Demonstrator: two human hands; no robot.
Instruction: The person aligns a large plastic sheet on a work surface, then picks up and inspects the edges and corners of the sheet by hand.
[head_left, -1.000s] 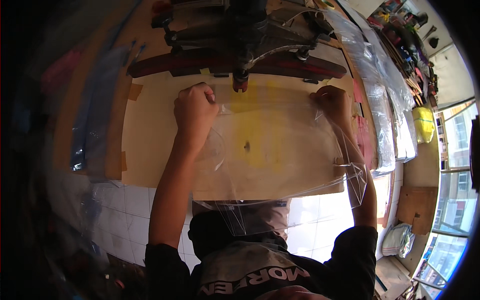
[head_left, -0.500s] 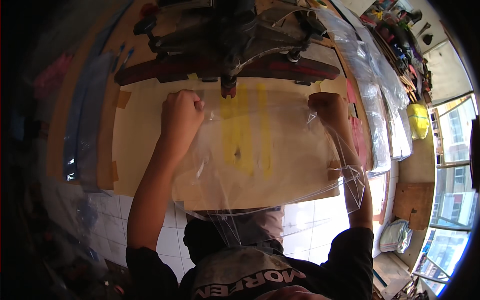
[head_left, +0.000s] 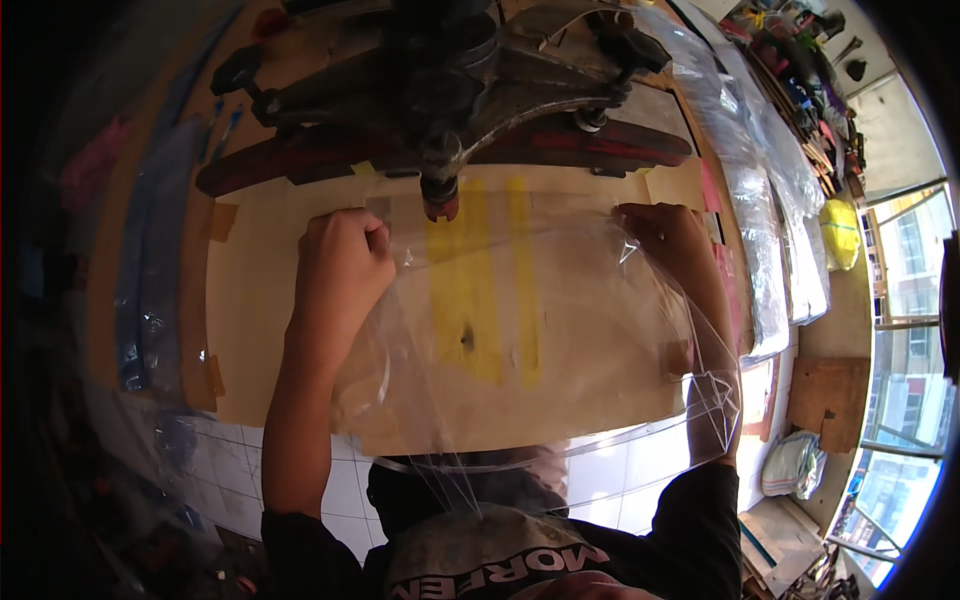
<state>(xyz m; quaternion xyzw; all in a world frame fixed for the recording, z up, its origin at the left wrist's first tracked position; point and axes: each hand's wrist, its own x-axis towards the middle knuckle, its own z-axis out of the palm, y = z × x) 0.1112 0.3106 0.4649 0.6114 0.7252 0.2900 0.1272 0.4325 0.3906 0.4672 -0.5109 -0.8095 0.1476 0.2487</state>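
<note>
A clear plastic sheet [head_left: 590,330] spreads between my two hands over a tan board [head_left: 270,350]. My left hand [head_left: 345,250] is closed on its far left corner, the thumb pressed against the fingers. My right hand [head_left: 668,232] pinches its far right corner between thumb and fingers. The near side of the sheet curves up and hangs past the board's front edge toward my body. Through the plastic show yellow tape strips [head_left: 470,300] on the board. Just beyond my hands stands a dark machine head [head_left: 450,90], with a small red tip [head_left: 440,207] pointing down at the sheet's far edge.
A long dark red bar [head_left: 300,160] spans the machine's front. Stacked clear plastic [head_left: 760,220] lies along the table's right side, and bluish plastic [head_left: 165,250] along the left. A yellow bundle [head_left: 840,235] and a white sack [head_left: 793,463] sit farther right.
My hands and the sheet's far edge appear slightly lower in the view, as do the machine and board. My right fingers have gone from a fist to a flatter pinch.
</note>
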